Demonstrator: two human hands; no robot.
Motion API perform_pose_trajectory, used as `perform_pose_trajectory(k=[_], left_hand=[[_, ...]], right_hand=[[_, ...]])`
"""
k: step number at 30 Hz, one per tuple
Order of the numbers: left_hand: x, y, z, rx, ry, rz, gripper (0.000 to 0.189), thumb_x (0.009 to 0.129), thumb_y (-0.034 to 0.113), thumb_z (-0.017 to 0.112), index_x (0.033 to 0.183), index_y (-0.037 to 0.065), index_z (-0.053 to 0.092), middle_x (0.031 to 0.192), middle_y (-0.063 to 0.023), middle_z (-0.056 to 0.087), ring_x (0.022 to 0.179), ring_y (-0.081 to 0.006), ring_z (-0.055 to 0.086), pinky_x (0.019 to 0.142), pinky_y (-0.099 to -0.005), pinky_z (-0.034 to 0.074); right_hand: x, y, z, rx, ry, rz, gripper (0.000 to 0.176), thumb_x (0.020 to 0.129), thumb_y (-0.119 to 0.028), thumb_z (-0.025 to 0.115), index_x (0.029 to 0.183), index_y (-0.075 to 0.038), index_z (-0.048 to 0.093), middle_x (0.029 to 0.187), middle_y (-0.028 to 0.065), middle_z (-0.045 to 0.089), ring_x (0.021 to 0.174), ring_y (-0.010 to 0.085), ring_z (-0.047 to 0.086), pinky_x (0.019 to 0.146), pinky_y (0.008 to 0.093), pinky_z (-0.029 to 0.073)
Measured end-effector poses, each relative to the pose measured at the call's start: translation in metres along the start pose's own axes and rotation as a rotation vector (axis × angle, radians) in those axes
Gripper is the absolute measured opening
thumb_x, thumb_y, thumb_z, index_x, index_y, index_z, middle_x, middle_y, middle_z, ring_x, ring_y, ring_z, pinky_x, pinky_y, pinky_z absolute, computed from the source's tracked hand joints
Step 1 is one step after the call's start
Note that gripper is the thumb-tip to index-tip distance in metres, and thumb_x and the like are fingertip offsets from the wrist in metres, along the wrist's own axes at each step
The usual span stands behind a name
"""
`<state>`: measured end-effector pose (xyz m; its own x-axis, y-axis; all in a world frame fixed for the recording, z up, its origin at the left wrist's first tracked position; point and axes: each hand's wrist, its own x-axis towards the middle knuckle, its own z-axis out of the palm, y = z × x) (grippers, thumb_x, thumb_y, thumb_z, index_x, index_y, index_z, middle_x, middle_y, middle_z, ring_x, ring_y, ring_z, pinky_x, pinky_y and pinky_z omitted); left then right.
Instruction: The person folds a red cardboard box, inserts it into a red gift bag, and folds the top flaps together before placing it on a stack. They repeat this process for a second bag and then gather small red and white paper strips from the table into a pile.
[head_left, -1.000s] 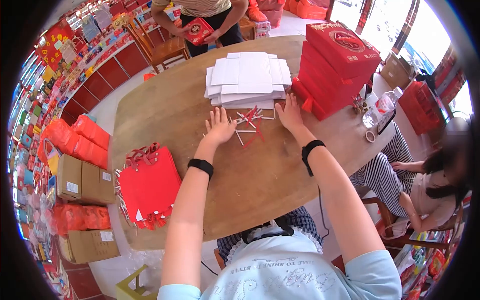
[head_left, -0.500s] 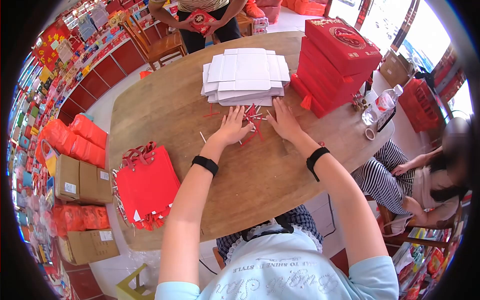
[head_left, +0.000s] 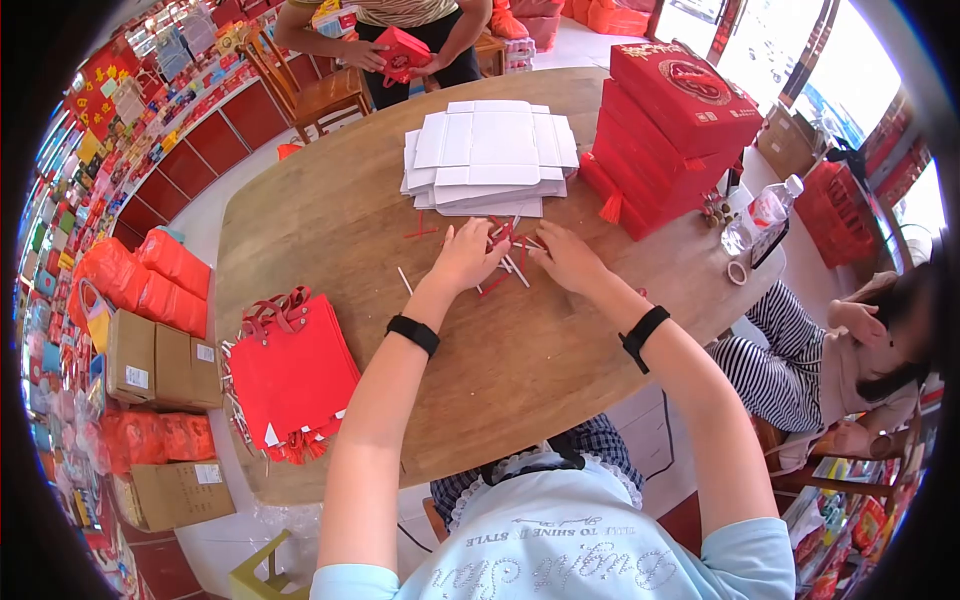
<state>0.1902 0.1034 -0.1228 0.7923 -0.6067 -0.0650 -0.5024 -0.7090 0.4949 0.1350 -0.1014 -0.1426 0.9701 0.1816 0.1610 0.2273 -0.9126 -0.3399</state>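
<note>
A loose pile of short red and white strips (head_left: 510, 262) lies on the wooden table between my hands; what they are made of is too small to tell. My left hand (head_left: 466, 256) rests at the pile's left side, fingers bent and slightly apart, thumb by the strips. At the right edge, my right hand (head_left: 570, 262) touches the strips with its fingertips, fingers spread and curved. Neither hand grips a strip visibly. Just beyond them sits a stack of flat white cardboard box blanks (head_left: 490, 150).
Red boxes (head_left: 665, 140) are piled at the back right, near a plastic bottle (head_left: 762, 215) and a tape roll (head_left: 737, 272). Red bags (head_left: 295, 370) lie at the left. Across the table a person holds a red box (head_left: 403, 54); another person (head_left: 850, 350) sits at right.
My hands have drawn slightly toward each other, and their fingers have bent in around the strips. The person across has turned the red box; the seated person has raised a hand.
</note>
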Motion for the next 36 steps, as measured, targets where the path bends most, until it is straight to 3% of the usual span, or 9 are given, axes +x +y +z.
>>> perform_pose_trajectory(k=[2,3,4,6,11,13,31,34,36], left_hand=[[0.008,-0.005,0.012,-0.016,0.114,0.034,0.058,0.087,0.042,0.046,0.127,0.001,0.039,0.132,-0.0177,0.038,0.124,-0.0315,0.035,0.104,-0.0504,0.019],[0.013,-0.005,0.019,-0.033,0.223,0.073,0.055,0.085,0.040,0.047,0.123,0.000,0.042,0.129,-0.0180,0.040,0.121,-0.0311,0.038,0.102,-0.0516,0.023],[0.017,-0.005,0.027,-0.030,0.228,0.074,0.055,0.085,0.040,0.047,0.123,0.000,0.042,0.129,-0.0180,0.040,0.121,-0.0311,0.038,0.102,-0.0516,0.023],[0.017,0.004,0.034,0.025,0.241,0.056,0.056,0.085,0.040,0.048,0.123,-0.001,0.041,0.130,-0.0194,0.040,0.122,-0.0317,0.037,0.102,-0.0521,0.023],[0.016,0.006,0.037,0.032,0.116,0.021,0.069,0.084,0.045,0.046,0.134,0.000,0.028,0.140,-0.0183,0.028,0.131,-0.0299,0.025,0.106,-0.0511,0.018],[0.016,0.013,0.031,0.028,0.113,0.044,0.070,0.084,0.045,0.048,0.134,0.000,0.028,0.139,-0.0186,0.028,0.130,-0.0310,0.026,0.105,-0.0517,0.018],[0.014,0.024,0.027,0.149,0.013,0.035,0.074,0.082,0.049,0.048,0.135,0.000,0.030,0.143,-0.0126,0.026,0.134,-0.0262,0.019,0.106,-0.0519,0.015],[0.011,0.021,0.025,0.096,0.024,0.060,0.069,0.083,0.046,0.049,0.133,0.002,0.033,0.141,-0.0121,0.030,0.131,-0.0267,0.026,0.105,-0.0528,0.017],[0.007,0.022,0.019,0.028,0.065,0.110,0.055,0.083,0.043,0.051,0.123,0.005,0.047,0.125,-0.0156,0.049,0.121,-0.0288,0.041,0.101,-0.0536,0.022]], right_hand=[[0.017,-0.001,-0.007,0.152,-0.004,0.002,0.051,0.087,-0.033,0.049,0.121,0.005,0.043,0.129,0.0211,0.041,0.115,0.0325,0.044,0.096,0.0391,0.037],[0.028,0.004,-0.003,0.123,0.121,-0.046,0.049,0.086,-0.030,0.052,0.118,0.006,0.045,0.126,0.0213,0.044,0.111,0.0341,0.047,0.093,0.0389,0.039],[0.036,0.006,0.003,0.093,0.245,-0.095,0.046,0.085,-0.027,0.054,0.115,0.006,0.047,0.123,0.0215,0.046,0.106,0.0357,0.049,0.091,0.0387,0.041],[0.045,0.009,0.019,0.067,0.222,-0.082,0.046,0.084,-0.026,0.055,0.116,0.006,0.046,0.122,0.0207,0.046,0.107,0.0358,0.049,0.091,0.0390,0.041],[0.039,0.006,0.035,0.005,0.259,-0.097,0.046,0.082,-0.025,0.057,0.115,0.005,0.047,0.120,0.0191,0.048,0.107,0.0351,0.048,0.092,0.0390,0.040],[0.032,0.002,0.025,-0.026,0.169,-0.122,0.045,0.080,-0.025,0.058,0.114,0.003,0.048,0.119,0.0192,0.047,0.107,0.0337,0.048,0.091,0.0389,0.040],[0.036,0.009,0.024,-0.093,0.178,-0.102,0.055,0.080,-0.028,0.060,0.120,0.004,0.042,0.123,0.0206,0.042,0.111,0.0345,0.045,0.094,0.0400,0.038],[0.038,0.004,0.012,-0.144,0.127,-0.099,0.058,0.078,-0.033,0.061,0.119,0.003,0.043,0.118,0.0160,0.045,0.112,0.0303,0.044,0.094,0.0380,0.037],[0.037,0.006,0.010,-0.157,0.131,-0.121,0.057,0.078,-0.037,0.061,0.117,0.002,0.046,0.115,0.0153,0.047,0.112,0.0292,0.044,0.093,0.0377,0.037]])
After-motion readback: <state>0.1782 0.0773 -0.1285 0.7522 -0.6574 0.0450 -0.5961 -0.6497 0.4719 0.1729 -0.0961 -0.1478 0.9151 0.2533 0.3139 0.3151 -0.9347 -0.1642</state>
